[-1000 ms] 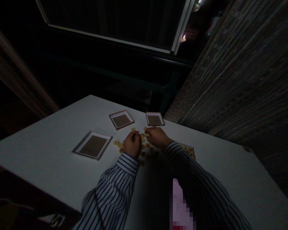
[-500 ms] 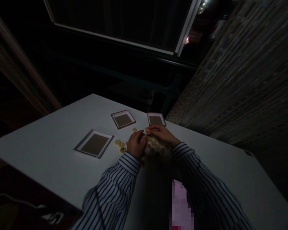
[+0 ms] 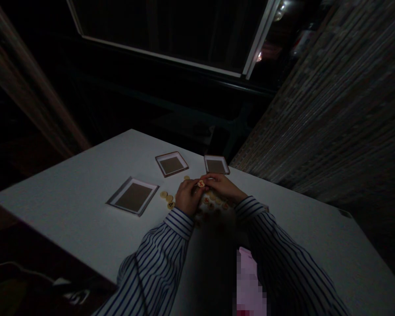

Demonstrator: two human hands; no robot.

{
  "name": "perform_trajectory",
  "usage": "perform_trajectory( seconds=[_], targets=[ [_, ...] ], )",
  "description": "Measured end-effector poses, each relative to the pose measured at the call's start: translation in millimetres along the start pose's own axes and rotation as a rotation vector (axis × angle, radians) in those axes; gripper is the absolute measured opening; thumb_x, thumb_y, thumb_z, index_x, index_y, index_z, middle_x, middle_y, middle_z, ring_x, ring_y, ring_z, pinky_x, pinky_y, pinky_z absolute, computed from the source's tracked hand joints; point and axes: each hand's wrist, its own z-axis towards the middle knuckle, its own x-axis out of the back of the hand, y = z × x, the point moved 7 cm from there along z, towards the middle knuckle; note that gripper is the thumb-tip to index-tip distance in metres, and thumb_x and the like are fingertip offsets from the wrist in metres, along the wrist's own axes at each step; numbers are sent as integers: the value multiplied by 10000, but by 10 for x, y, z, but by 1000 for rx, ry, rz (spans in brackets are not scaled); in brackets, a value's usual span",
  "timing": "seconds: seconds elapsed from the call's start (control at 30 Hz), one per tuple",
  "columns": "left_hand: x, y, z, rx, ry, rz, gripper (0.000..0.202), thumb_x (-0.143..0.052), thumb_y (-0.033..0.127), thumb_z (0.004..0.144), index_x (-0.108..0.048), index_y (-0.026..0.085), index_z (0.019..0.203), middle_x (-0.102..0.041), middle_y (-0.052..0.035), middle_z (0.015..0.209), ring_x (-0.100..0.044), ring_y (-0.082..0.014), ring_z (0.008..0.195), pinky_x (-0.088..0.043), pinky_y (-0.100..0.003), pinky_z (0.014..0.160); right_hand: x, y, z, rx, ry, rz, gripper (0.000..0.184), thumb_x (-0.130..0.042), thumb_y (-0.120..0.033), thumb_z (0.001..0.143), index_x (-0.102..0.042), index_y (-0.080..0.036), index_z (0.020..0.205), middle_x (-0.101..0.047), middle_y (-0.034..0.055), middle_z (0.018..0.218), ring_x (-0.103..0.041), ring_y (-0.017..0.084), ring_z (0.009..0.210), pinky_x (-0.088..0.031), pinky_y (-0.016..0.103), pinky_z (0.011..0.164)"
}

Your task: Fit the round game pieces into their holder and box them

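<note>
Left hand (image 3: 187, 198), right hand (image 3: 222, 187) pinch disc (image 3: 200, 184).

Dim interior. A white table (image 3: 69, 206) occupies the near ground, and a brick wall (image 3: 332, 109) runs along the right. On the far side is a dark window (image 3: 171, 30) with a pale frame. Small lights (image 3: 259, 56) glint beside it.

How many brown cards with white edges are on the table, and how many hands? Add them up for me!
Brown cards with white edges: 3
Hands: 2, the left hand and the right hand
Total: 5
The small round pieces are partly hidden under the hands, so there is no count for them.
</note>
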Motion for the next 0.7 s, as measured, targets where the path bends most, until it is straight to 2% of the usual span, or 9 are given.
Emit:
perform_trajectory(
  seconds=[0.1,0.2,0.3,0.43,0.53,0.7],
  targets=[
    [12,-4,16,31,-13,-3,220,-632,282,744,-636,166,930,-644,-59,899,-585,-181,862,-468,-311,801,16,14,15,-23,10,-23,179,-597,-270,734,-628,-156,869,-610,-21,619,-543,98,583,-421,215,591],
    [104,-41,80,70,-81,63,211,-608,271,748,-642,166,928,-654,-62,915,-596,-177,859,-471,-305,807,52,3,26,-23,26,-51,143,-589,-248,741,-621,-160,848,-637,-9,666,-543,90,583,-420,207,585],
    [293,-134,211,81,-194,271,262,-580,304,756,-658,145,949,-660,-100,976,-587,-218,938,-447,-328,862,97,-8,25,-17,55,-64,110,-582,-219,739,-615,-162,827,-665,14,764,-560,89,627,-427,203,604],
    [490,-344,392,86,-371,633,293,-492,328,782,-692,147,896,-664,-143,918,-605,-267,885,-468,-350,782,136,5,36,2,73,-153,119,-568,-217,742,-622,-150,825,-655,27,756,-557,93,624,-418,197,576],
    [465,-479,442,86,-475,784,313,-451,324,790,-706,154,855,-670,-150,899,-616,-270,864,-472,-340,755,183,10,56,53,98,-335,140,-543,-218,757,-632,-135,824,-650,33,749,-557,102,634,-409,199,568],
    [294,-607,404,86,-558,804,314,-468,348,780,-708,168,872,-685,-138,907,-631,-252,868,-474,-313,759,225,-35,25,193,121,-771,171,-530,-210,767,-657,-141,856,-665,44,790,-576,131,700,-400,218,616]
  ],
)
